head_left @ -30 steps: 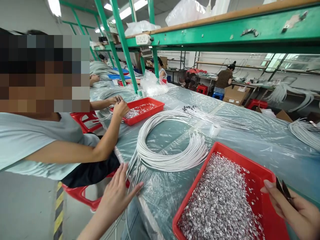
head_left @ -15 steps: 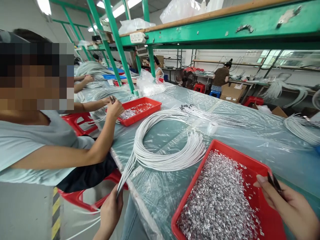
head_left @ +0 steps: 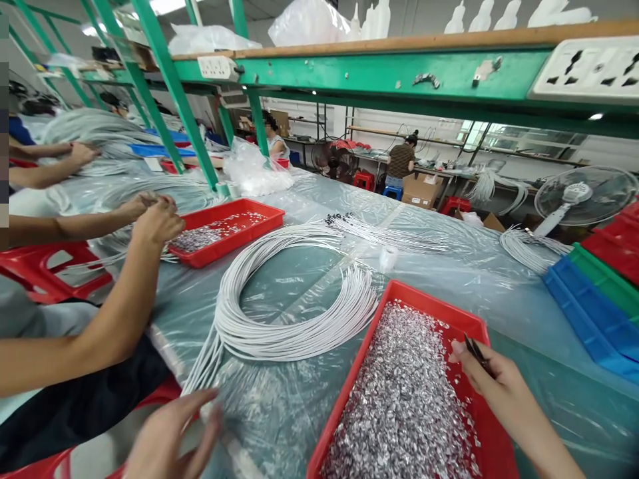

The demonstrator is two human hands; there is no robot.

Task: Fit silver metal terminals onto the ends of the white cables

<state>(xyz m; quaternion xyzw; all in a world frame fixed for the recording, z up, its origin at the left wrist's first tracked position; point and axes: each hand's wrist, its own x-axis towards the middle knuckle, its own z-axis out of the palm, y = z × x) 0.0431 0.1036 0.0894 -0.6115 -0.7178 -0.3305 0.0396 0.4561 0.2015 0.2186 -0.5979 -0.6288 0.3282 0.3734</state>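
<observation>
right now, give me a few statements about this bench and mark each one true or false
1. The right hand holds a dark two-pronged tool by the near red tray. True.
2. The white cable coil lies inside that tray. False: it lies on the plastic-covered table, beside the tray.
3. The near red tray holds many small silvery pieces. True.
4. The far red tray is blue. False: it is red and also holds silvery pieces.
5. A co-worker's hands are close to the far red tray. True.
6. The bins at the right edge are all green. False: blue, green and red show.
</observation>
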